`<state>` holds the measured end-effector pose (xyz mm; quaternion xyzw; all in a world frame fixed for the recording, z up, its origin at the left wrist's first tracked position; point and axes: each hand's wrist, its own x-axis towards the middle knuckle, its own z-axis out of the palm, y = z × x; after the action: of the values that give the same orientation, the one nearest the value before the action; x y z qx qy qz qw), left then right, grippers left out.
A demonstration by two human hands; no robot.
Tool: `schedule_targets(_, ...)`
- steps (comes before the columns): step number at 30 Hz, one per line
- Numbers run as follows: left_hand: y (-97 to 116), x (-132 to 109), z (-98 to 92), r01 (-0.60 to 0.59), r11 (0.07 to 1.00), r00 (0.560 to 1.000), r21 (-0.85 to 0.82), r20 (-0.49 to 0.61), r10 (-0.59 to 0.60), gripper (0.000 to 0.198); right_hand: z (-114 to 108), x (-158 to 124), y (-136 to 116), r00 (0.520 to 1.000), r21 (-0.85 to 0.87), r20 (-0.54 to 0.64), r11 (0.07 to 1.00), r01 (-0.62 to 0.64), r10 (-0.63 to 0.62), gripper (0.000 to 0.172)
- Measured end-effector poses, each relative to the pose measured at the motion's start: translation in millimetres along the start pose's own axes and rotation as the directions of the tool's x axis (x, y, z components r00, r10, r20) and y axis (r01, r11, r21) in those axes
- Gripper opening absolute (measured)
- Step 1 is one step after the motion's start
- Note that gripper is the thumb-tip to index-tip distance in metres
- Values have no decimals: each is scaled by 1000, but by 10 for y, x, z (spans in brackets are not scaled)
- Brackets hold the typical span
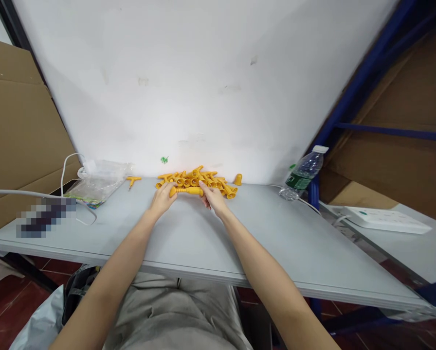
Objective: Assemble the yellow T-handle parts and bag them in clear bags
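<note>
A pile of yellow plastic parts lies at the far edge of the grey table, against the white wall. One long yellow part sits just in front of the pile. My left hand pinches its left end, fingers closed. My right hand pinches its right end, fingers closed too. A single yellow T-shaped part lies to the left of the pile, and a small yellow cap stands to its right.
A clear plastic bag and a white cable lie at the left. A water bottle leans at the right by a blue rack post. A white power strip rests on a neighbouring table. Cardboard stands at the left.
</note>
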<state>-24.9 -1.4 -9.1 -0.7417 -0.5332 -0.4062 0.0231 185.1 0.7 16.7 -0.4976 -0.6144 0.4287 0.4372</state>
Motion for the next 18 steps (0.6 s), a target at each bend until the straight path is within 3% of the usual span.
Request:
schedule_targets(2, 22, 6, 0, 10, 1000, 1000, -9, -1, -10, 31, 14, 4, -4, 999, -21, -35, 999, -38, 37, 63)
schedule_targets(7, 21, 23, -1, 23, 999, 1000, -47, 4, -23, 28, -56, 39, -13, 995, 38, 33, 994, -100, 99, 70)
schedule_targets(10, -4, 25, -2, 22, 998, 1000, -57, 3, -21, 28, -143, 42, -26, 997, 100, 73, 994, -36, 29, 59)
schedule_targets(14, -18, 12, -7, 19, 998, 1000, -59, -1, -19, 30, -226, 18, -36, 980, 150, 185, 988, 48, -76, 68)
schedule_targets(18, -3, -4, -19, 5, 997, 1000, -74, 4, -4, 31, -234, 15, -28, 981, 159, 172, 985, 66, -94, 62)
